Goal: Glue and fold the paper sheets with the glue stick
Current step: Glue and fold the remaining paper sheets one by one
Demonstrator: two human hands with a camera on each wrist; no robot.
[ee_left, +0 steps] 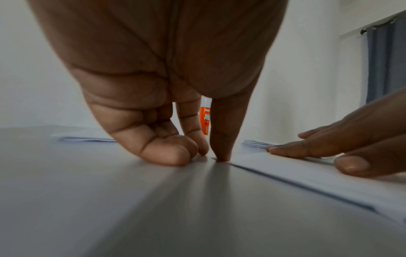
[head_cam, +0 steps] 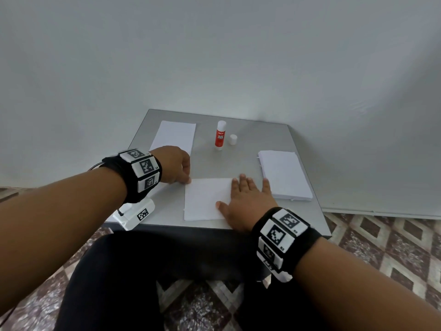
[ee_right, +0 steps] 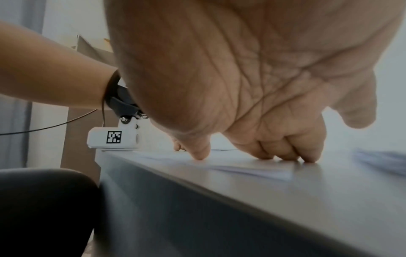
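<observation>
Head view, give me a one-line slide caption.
Right hand flattens folded paper while left hand presses its corner; glue stick stands uncapped.

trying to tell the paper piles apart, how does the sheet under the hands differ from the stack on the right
The folded sheet lies thin and flat at the table's near edge; the paper stack is visibly thicker, with many layered edges.
The right hand presses flat on the folded sheet and the left hand touches its far left corner; the paper stack lies untouched.
Both are white and lie flat.
</observation>
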